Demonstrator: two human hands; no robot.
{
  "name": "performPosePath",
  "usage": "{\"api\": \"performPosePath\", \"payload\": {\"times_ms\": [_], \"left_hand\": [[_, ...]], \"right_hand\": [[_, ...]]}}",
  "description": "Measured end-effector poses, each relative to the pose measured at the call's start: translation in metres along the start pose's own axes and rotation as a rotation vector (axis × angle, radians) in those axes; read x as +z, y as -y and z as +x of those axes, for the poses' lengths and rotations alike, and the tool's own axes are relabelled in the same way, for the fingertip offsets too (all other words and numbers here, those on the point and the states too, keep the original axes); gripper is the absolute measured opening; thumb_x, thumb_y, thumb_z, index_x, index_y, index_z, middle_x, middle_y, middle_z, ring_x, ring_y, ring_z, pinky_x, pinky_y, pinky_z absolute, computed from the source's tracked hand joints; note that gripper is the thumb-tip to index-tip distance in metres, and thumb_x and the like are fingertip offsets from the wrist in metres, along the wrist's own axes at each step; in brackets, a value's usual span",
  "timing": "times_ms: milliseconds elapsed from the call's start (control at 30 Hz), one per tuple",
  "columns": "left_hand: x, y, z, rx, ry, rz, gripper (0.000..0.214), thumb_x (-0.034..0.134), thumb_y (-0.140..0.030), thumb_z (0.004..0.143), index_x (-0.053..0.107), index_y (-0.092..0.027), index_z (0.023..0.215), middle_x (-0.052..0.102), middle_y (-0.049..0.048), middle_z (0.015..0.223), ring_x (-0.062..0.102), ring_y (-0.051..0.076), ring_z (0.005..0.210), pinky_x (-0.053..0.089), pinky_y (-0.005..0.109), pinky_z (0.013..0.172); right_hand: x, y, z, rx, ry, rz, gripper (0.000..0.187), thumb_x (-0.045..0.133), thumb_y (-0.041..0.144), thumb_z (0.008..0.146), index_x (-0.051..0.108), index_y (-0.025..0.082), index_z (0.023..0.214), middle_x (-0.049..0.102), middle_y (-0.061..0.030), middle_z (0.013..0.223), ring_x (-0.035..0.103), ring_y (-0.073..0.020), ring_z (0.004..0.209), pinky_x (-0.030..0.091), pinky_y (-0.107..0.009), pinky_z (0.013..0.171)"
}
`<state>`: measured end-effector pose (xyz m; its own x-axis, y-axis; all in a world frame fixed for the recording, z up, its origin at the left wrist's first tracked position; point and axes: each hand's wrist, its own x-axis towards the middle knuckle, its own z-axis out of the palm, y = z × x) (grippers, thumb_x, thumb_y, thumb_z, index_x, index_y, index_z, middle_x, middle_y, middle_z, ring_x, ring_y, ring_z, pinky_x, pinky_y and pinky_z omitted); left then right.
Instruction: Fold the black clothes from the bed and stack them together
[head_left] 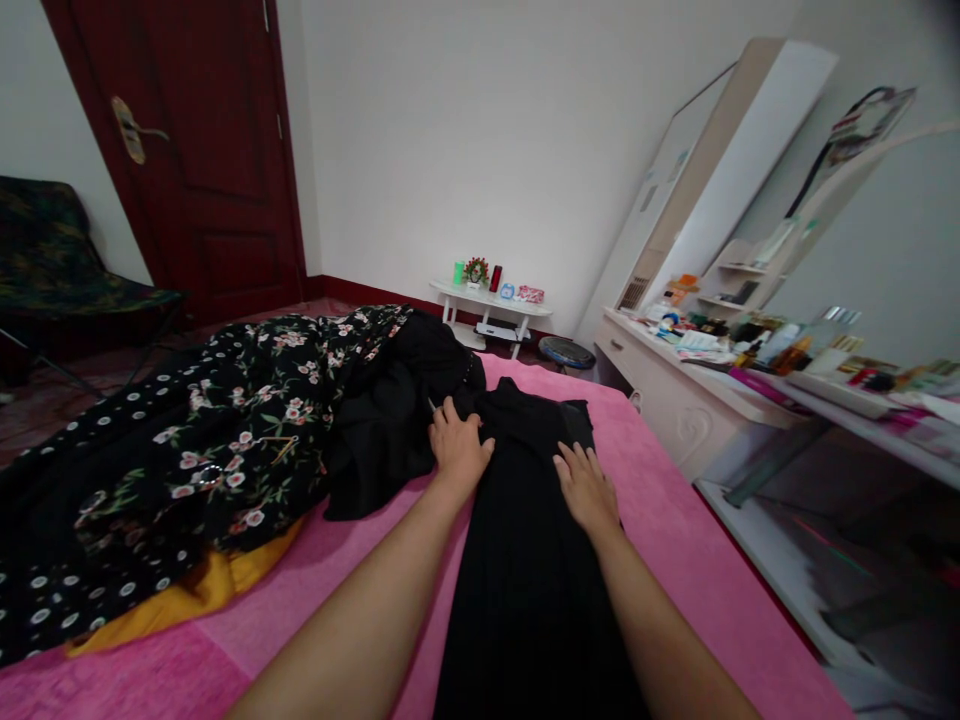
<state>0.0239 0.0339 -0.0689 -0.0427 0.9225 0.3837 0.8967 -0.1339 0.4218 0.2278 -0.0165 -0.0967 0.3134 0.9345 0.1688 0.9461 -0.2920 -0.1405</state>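
A long black garment (525, 560) lies flat on the pink bed cover (675, 530), running away from me. My left hand (457, 445) rests on its upper left part with fingers stretched out, next to a bunched black cloth (390, 420). My right hand (585, 485) lies flat on the garment a little to the right, fingers spread and pointing away. Neither hand holds anything.
A heap of black floral and dotted clothes (195, 440) over a yellow piece (187, 600) covers the bed's left side. A white dressing table (697, 400) crowded with cosmetics stands right. A small white shelf (491, 305), a dark red door (202, 150) and a folding chair (60, 270) lie beyond.
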Motion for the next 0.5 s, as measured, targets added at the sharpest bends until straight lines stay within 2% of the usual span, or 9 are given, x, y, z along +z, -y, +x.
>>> {"api": "performPosePath", "payload": {"times_ms": [133,200,267,333,400,500], "left_hand": [[-0.004,0.005,0.007,0.043,0.029,-0.047,0.013,0.068,-0.027,0.070,0.067,-0.022,0.082,0.046,0.0104,0.126,0.048,0.030,0.112,0.047,0.039,0.087],[-0.007,0.008,0.014,0.027,0.015,-0.161,0.003,0.063,-0.018,0.069,0.064,-0.020,0.071,0.053,0.0092,0.111,0.055,0.025,0.101,0.049,0.034,0.083],[-0.011,0.012,0.024,-0.033,-0.017,-0.342,0.007,0.059,-0.012,0.066,0.060,-0.019,0.067,0.057,0.0062,0.095,0.058,0.021,0.092,0.049,0.033,0.082],[-0.015,0.013,0.034,-0.186,-0.014,-0.640,0.017,0.058,-0.010,0.062,0.061,-0.019,0.076,0.059,0.0025,0.083,0.060,0.019,0.085,0.050,0.033,0.080],[-0.021,0.014,0.043,-0.360,0.033,-0.942,0.035,0.055,-0.010,0.061,0.061,-0.019,0.094,0.061,0.0007,0.078,0.062,0.018,0.079,0.053,0.032,0.073],[-0.034,0.011,0.050,-0.459,0.120,-1.154,0.045,0.048,-0.012,0.066,0.058,-0.016,0.109,0.065,0.0028,0.077,0.064,0.018,0.072,0.054,0.030,0.062]], "right_hand": [[0.001,-0.001,0.000,-0.003,-0.020,0.033,0.052,0.021,0.048,0.097,0.038,0.030,0.142,0.031,-0.0031,0.152,0.019,-0.0249,0.142,0.027,-0.049,0.108],[0.001,-0.001,0.000,-0.008,-0.036,0.046,0.051,0.022,0.048,0.097,0.039,0.030,0.141,0.032,-0.0031,0.151,0.020,-0.0248,0.142,0.027,-0.049,0.108],[0.002,-0.002,0.000,-0.010,-0.047,0.056,0.051,0.023,0.048,0.096,0.041,0.030,0.140,0.034,-0.0030,0.151,0.021,-0.0245,0.141,0.028,-0.048,0.108],[0.003,-0.003,0.000,-0.008,-0.054,0.067,0.051,0.023,0.049,0.096,0.042,0.030,0.139,0.034,-0.0027,0.150,0.022,-0.0245,0.141,0.028,-0.048,0.108],[0.003,-0.003,0.001,-0.006,-0.058,0.084,0.050,0.024,0.049,0.096,0.043,0.030,0.139,0.035,-0.0026,0.150,0.023,-0.0244,0.141,0.027,-0.047,0.108],[0.003,-0.004,0.001,-0.002,-0.065,0.118,0.049,0.027,0.049,0.095,0.046,0.030,0.137,0.037,-0.0029,0.149,0.024,-0.0245,0.140,0.027,-0.046,0.109]]}}
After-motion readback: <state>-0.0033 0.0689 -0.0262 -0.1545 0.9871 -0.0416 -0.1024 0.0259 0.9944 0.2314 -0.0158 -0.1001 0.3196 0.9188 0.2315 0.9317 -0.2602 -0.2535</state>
